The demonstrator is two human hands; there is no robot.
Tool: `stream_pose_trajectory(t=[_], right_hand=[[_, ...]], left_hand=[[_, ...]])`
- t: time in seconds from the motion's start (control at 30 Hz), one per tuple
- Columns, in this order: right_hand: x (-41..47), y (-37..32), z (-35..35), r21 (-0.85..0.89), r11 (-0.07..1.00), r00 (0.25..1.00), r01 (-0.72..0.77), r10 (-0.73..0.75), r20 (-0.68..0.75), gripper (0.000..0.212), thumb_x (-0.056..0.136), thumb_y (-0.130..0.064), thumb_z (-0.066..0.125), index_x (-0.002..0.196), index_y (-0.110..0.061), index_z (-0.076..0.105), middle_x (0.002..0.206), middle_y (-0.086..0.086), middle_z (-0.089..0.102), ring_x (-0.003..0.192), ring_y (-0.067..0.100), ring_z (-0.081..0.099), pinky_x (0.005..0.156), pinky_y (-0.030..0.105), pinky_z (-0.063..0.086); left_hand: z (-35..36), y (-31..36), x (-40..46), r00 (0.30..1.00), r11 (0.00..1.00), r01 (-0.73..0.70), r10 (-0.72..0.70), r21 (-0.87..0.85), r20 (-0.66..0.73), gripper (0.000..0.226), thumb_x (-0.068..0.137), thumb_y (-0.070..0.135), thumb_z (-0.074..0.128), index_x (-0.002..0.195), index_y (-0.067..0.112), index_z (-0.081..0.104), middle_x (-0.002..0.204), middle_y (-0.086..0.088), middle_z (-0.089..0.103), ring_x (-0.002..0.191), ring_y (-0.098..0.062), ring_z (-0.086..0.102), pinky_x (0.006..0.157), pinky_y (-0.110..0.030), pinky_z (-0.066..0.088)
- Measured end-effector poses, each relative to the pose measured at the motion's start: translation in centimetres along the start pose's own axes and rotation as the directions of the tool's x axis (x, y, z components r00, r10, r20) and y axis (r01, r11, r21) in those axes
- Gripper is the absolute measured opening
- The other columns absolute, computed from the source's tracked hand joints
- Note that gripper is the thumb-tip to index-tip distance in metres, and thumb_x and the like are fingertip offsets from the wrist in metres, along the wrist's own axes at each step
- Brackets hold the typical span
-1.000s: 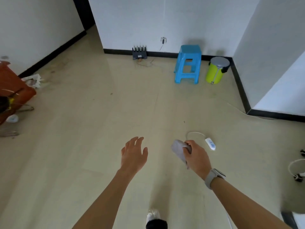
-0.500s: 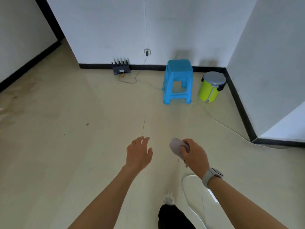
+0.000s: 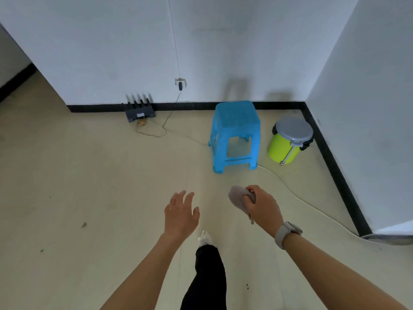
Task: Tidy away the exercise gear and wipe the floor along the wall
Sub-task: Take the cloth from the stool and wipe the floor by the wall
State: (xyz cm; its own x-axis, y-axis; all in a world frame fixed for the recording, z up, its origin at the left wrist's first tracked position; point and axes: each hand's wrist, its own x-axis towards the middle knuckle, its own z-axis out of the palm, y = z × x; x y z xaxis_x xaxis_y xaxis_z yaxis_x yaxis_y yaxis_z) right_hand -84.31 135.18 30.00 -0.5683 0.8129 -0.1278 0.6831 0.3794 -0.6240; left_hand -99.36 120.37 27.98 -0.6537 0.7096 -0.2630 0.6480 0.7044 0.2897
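Two hands reach out below me over the floor point(image 3: 89, 186); my left hand point(image 3: 181, 214) hangs flat and loose, fingers spread and straight, holding nothing; my right hand point(image 3: 262, 208) is curled round a cloth point(image 3: 238, 199), a soft greyish-mauve wad, rounded at the top, with a thin tail of fabric hanging below the palm; a pale smooth watch point(image 3: 287, 233) sits on that wrist. The cloth is up in the air, well short of the wall point(image 3: 134, 45).

I count one stool point(image 3: 234, 135), bright blue moulded plastic, square-topped with a pebbled seat and four splayed legs; one bin point(image 3: 290, 140), a lime-green cylinder with a round grey lid and a black hinge, just beside the stool in the corner; one dark router point(image 3: 139, 109), a flat box with about five upright antennas, blurred, set against the skirting point(image 3: 201, 106); one small plug point(image 3: 180, 84) in the wall above it, with a thin dark cable looping down across the floor; one pale cord point(image 3: 290, 193) snaking from under the stool toward the right wall.

Below me I see one leg in black fabric point(image 3: 206, 276), ending in a white shoe tip point(image 3: 204, 238).

The floor is smooth, matte beige, marked with a few dark specks and smudges at left; the walls are plain white, meeting in a corner at right, edged all along with black skirting.
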Motion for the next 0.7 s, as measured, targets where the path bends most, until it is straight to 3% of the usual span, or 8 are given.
stream_pose_trajectory(t=[0.13, 0.33, 0.5, 0.7], right_hand=[[12.9, -3.1, -0.2, -0.037, 0.998, 0.999, -0.051, 0.052, 0.017, 0.023, 0.09, -0.021, 0.051, 0.11, -0.012, 0.058, 0.107, 0.011, 0.066, 0.1, 0.03, 0.06, 0.078, 0.032, 0.043], [28.7, -4.7, -2.4, 0.042, 0.981, 0.978, -0.191, 0.193, -0.077, 0.022, 0.087, -0.019, 0.054, 0.107, -0.01, 0.06, 0.104, 0.014, 0.068, 0.098, 0.033, 0.061, 0.079, 0.036, 0.044], [42.1, -1.5, -1.5, 0.072, 0.957, 0.958, -0.28, 0.284, -0.047, 0.021, 0.088, -0.018, 0.053, 0.105, -0.008, 0.059, 0.102, 0.016, 0.067, 0.097, 0.035, 0.06, 0.077, 0.036, 0.044], [60.7, 4.2, 0.9, 0.067, 0.935, 0.934, -0.348, 0.352, -0.057, 0.02, 0.091, -0.016, 0.048, 0.107, -0.007, 0.055, 0.103, 0.015, 0.064, 0.093, 0.036, 0.059, 0.074, 0.037, 0.042]], left_hand=[[-4.7, 0.9, 14.7, 0.997, 0.996, -0.077, 0.078, 0.037, -0.007, 0.052, 0.095, 0.034, 0.037, 0.144, 0.021, 0.025, 0.153, -0.003, 0.022, 0.143, -0.022, 0.016, 0.113, -0.037, 0.022], [-9.4, 5.5, 32.1, 0.986, 0.987, -0.162, 0.161, 0.023, 0.037, 0.053, 0.095, 0.033, 0.038, 0.145, 0.02, 0.023, 0.154, -0.005, 0.02, 0.143, -0.023, 0.015, 0.114, -0.039, 0.021], [-7.6, 9.6, 45.0, 0.973, 0.981, -0.19, 0.185, 0.023, 0.141, 0.055, 0.095, 0.034, 0.038, 0.145, 0.02, 0.021, 0.155, -0.006, 0.017, 0.143, -0.023, 0.014, 0.114, -0.039, 0.02], [-2.9, 14.1, 61.1, 0.965, 0.99, -0.118, 0.097, 0.072, 0.245, 0.057, 0.096, 0.035, 0.034, 0.147, 0.023, 0.012, 0.157, -0.004, 0.008, 0.145, -0.024, 0.006, 0.116, -0.047, 0.01]])
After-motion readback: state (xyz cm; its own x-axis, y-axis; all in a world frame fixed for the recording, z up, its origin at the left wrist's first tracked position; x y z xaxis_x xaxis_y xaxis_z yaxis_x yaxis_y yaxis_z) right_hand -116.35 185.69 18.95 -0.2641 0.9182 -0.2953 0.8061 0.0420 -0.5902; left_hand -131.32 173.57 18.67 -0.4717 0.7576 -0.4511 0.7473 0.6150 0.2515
